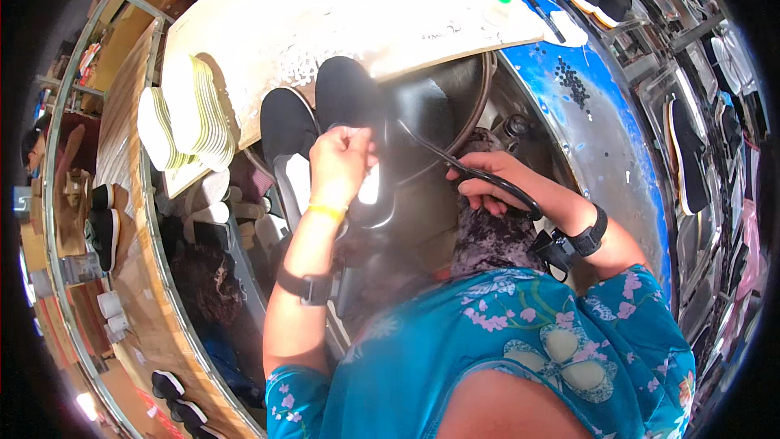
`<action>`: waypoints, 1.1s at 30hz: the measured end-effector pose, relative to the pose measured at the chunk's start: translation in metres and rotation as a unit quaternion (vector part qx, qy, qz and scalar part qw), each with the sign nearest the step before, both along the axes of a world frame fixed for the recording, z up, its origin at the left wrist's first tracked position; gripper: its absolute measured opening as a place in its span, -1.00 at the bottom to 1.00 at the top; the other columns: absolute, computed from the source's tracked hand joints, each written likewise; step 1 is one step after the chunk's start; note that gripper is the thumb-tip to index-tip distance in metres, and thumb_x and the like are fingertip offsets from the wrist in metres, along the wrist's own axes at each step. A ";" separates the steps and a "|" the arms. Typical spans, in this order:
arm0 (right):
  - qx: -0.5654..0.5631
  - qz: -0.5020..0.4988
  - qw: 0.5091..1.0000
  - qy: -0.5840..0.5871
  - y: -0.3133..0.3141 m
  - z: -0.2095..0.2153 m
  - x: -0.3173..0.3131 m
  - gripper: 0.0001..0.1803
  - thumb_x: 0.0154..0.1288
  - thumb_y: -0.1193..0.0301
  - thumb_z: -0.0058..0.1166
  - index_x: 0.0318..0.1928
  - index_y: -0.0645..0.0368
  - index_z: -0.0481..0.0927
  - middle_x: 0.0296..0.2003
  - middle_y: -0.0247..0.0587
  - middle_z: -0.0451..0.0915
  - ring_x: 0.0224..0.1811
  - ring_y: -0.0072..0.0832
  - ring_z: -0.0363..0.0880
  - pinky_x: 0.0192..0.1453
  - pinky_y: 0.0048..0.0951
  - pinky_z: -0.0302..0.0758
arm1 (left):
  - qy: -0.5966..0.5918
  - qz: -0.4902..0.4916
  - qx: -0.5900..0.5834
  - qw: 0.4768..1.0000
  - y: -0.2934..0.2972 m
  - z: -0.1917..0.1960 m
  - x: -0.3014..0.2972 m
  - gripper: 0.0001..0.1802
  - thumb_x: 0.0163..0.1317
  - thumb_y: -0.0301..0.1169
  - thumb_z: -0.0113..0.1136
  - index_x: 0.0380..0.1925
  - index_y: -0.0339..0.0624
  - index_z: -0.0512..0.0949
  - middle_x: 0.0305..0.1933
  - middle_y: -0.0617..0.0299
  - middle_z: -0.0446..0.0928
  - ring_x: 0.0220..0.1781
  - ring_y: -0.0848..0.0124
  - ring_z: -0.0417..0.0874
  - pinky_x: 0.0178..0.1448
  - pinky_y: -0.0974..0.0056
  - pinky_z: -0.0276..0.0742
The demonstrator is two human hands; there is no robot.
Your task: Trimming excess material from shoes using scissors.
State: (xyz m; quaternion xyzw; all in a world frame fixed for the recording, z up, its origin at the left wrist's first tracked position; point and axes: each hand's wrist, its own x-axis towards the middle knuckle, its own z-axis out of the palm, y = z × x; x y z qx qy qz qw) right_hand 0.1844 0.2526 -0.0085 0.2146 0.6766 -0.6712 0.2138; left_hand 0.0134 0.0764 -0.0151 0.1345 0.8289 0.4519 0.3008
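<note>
Black fabric covers the shoe at eleven o'clock, its opening pinched by the left hand, fingers together; it looks light and soft, best held by the stiffer sole. At ten sits a matching shoe. At three, the right hand's fingers clasp a black tube. Beyond, at twelve: the tabletop.

Shoe uppers look matt cloth, curved tube glossy plast., bench scuffed metal.
</note>
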 end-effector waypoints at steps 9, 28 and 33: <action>-0.171 0.120 0.977 0.032 0.009 0.001 -0.019 -0.63 0.31 0.25 -0.13 -0.05 0.30 0.42 -0.54 -0.22 0.52 -0.67 -0.67 0.39 -0.63 -0.67 0.30 | 0.000 0.034 0.145 0.989 -0.014 -0.003 0.010 -0.86 0.30 -0.45 -0.04 -0.35 -0.30 0.45 -0.36 0.20 0.55 -0.42 0.53 0.59 -0.42 0.48 0.50; -0.161 0.069 0.984 0.026 0.035 0.009 -0.008 -0.63 0.30 0.24 -0.16 -0.05 0.29 0.42 -0.54 -0.27 0.50 -0.63 -0.70 0.38 -0.59 -0.70 0.28 | 0.091 0.023 0.067 0.993 0.006 -0.006 0.009 -0.83 0.26 -0.45 0.00 -0.39 -0.33 0.53 -0.60 0.29 0.51 -0.60 0.61 0.48 -0.51 0.49 0.40; -0.095 0.166 0.980 0.057 0.048 0.000 -0.034 -0.56 0.26 0.18 -0.07 -0.03 0.30 0.43 -0.54 -0.28 0.52 -0.60 -0.68 0.44 -0.55 -0.69 0.32 | 0.108 0.021 0.049 0.993 0.008 -0.009 0.012 -0.84 0.27 -0.46 -0.01 -0.38 -0.33 0.51 -0.56 0.25 0.52 -0.58 0.54 0.53 -0.49 0.44 0.44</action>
